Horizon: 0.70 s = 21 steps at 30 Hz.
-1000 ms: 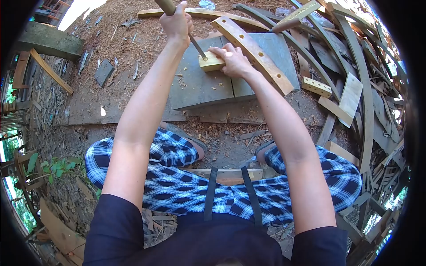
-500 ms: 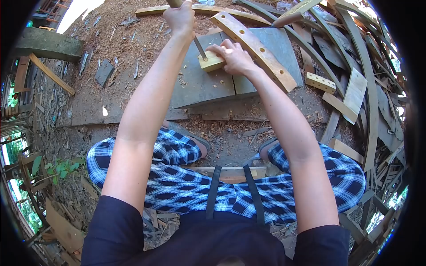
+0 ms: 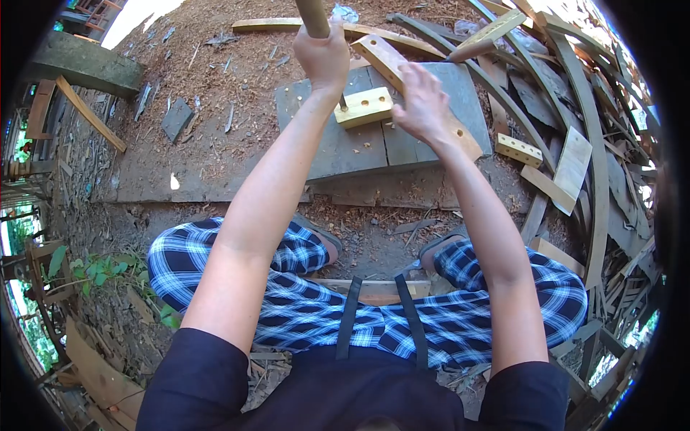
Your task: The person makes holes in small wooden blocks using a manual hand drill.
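My left hand [image 3: 321,59] is closed around the thick wooden handle of a chisel [image 3: 312,17]. Below the fist, its narrow metal shaft runs down into a hole near the left end of a small yellowish wooden block [image 3: 365,107]. More round holes show along the block's top. Just right of the block, my right hand [image 3: 424,104] is open with its fingers spread, over a longer curved board with holes [image 3: 381,59] and partly hiding it. Block and board both lie on a grey wooden work slab [image 3: 316,154].
Another drilled block [image 3: 519,150] lies to the right, beside offcuts [image 3: 573,169] and a heap of long curved wooden strips [image 3: 593,144]. Wood chips cover the ground. A thick beam [image 3: 86,70] is at upper left, and my knees flank the near side.
My right hand has come off the small block and opened to its right. The left hand and chisel have shifted slightly right in view, the shaft still at the block's left hole.
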Each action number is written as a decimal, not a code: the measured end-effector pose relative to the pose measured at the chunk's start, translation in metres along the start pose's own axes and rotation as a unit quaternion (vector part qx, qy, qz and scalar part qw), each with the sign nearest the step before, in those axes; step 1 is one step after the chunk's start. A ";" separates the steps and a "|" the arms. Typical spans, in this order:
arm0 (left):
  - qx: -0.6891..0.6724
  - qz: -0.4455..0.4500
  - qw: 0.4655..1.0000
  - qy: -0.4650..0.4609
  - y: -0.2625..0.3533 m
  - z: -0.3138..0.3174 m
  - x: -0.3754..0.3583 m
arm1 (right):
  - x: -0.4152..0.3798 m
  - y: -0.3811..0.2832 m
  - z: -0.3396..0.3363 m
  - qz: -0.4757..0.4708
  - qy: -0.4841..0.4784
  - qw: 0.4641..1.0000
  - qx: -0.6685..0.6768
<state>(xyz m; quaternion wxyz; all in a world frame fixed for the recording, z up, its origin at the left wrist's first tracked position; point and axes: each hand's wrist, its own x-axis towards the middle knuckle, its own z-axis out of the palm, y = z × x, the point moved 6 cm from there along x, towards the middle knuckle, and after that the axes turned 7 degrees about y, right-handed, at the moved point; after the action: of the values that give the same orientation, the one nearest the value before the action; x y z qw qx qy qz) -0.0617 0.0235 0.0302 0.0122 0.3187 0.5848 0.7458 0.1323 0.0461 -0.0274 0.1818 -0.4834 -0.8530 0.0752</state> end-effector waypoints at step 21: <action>-0.014 0.007 1.000 0.027 0.027 -0.008 -0.017 | 0.036 -0.106 -0.271 -0.183 0.116 0.952 0.218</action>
<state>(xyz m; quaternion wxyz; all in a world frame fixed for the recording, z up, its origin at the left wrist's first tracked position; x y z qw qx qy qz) -0.0429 0.0011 0.0453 -0.0042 0.3024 0.5718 0.7626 0.1347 0.0088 0.2631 0.3913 -0.2734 -0.8625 0.1679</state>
